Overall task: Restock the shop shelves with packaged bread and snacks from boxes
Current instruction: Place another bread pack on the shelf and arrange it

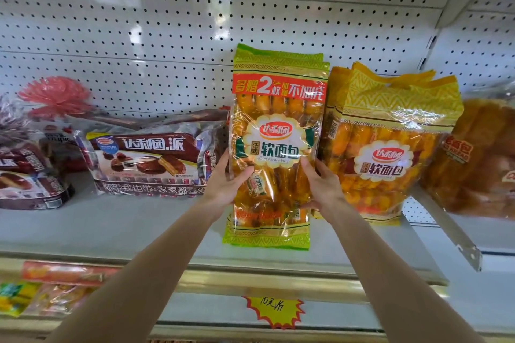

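On shelf (117, 228), mid-bay: green-trimmed soft bread bag (274, 145) stands upright, left hand (227, 185) and right hand (324, 185) fingers clamped on its sides. Seat its base flat, snug against the yellow bread bags (390, 145), label forward, before releasing.

Most fingers of my left hand (227, 184) and right hand (324, 184) are hidden behind the green bread bag (276, 131). The right edge cuts the brown loaf pack (479, 164); lower-shelf packs (41, 298) blur.
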A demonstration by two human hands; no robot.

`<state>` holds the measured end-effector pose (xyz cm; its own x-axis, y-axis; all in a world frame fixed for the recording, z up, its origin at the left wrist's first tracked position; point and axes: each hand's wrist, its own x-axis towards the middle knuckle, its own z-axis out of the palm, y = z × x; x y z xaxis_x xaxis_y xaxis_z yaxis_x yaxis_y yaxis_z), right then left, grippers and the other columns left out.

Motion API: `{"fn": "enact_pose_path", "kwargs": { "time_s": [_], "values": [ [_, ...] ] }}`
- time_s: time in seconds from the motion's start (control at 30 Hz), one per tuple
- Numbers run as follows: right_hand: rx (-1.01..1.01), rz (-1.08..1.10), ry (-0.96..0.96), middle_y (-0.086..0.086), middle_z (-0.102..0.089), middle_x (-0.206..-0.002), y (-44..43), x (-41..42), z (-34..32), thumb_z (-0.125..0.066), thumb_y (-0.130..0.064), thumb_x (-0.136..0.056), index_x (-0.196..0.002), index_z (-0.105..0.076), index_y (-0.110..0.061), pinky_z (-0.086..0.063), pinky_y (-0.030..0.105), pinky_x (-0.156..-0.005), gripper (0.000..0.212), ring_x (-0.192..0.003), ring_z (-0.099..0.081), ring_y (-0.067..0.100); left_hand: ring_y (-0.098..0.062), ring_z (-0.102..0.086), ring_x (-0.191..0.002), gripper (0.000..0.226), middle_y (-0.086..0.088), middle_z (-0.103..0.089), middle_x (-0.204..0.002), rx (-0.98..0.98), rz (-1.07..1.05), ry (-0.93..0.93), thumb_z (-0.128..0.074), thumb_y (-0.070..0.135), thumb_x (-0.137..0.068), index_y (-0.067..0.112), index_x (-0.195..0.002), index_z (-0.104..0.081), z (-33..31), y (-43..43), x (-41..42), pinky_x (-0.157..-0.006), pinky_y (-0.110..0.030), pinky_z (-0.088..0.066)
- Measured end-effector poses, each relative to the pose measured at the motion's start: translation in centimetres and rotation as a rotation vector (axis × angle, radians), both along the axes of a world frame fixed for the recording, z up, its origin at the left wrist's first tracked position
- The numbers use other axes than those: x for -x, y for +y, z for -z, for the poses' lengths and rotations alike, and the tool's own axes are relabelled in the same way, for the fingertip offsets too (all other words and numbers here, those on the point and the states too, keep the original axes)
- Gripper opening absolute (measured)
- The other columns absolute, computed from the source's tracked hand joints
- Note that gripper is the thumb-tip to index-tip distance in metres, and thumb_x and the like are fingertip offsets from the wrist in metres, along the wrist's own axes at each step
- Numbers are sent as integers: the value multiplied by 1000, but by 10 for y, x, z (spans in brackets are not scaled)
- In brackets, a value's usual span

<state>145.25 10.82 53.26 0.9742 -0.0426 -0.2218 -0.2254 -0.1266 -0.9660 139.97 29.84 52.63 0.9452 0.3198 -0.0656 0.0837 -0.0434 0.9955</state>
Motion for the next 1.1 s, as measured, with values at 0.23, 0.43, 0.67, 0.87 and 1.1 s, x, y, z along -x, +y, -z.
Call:
{"fn": "enact_pose_path", "kwargs": {
  "time_s": [0.23, 0.43, 0.67, 0.87, 1.1],
  "values": [
    [-143, 70, -72, 0, -54, -138, 7, -17, 6, -61, -50, -88, -143, -45, -31, -45, 59, -100, 61, -130, -47, 30, -8, -57, -107, 73, 19, -62, -108, 3, -24, -119, -69, 18, -87, 36, -148, -33, 5, -1, -15, -108, -45, -40],
    [-219, 101, -103, -6, -63, -118, 12, -24, 10, -64, -49, -86, -138, -51, -33, -47, 56, -98, 56, -123, -54, 26, -9, -57, -114, 73, 17, -64, -115, 1, -8, -174, -70, 19, -87, 33, -149, -33, 11, 0, -24, -106, -43, -44],
    [-298, 112, -155, -4, -67, -121, 17, -32, 16, -68, -47, -83, -140, -50, -31, -48, 55, -98, 61, -119, -58, 23, -14, -57, -122, 71, 9, -65, -126, 54, 13, -227, -71, 16, -85, 38, -144, -40, 19, 3, -35, -105, -50, -44],
    [-324, 128, -193, -3, -66, -124, 21, -42, 19, -70, -44, -82, -140, -51, -27, -48, 55, -99, 63, -119, -58, 22, -14, -59, -119, 70, 3, -66, -124, 82, 35, -265, -68, 10, -87, 31, -147, -38, 22, 2, -41, -104, -47, -46],
    [-314, 108, -166, -4, -60, -133, 18, -39, 18, -68, -45, -85, -142, -46, -31, -44, 55, -103, 62, -125, -53, 23, -11, -58, -120, 73, 7, -63, -128, 71, 39, -253, -66, 9, -88, 33, -149, -33, 21, -1, -34, -105, -43, -45]
  ]
}}
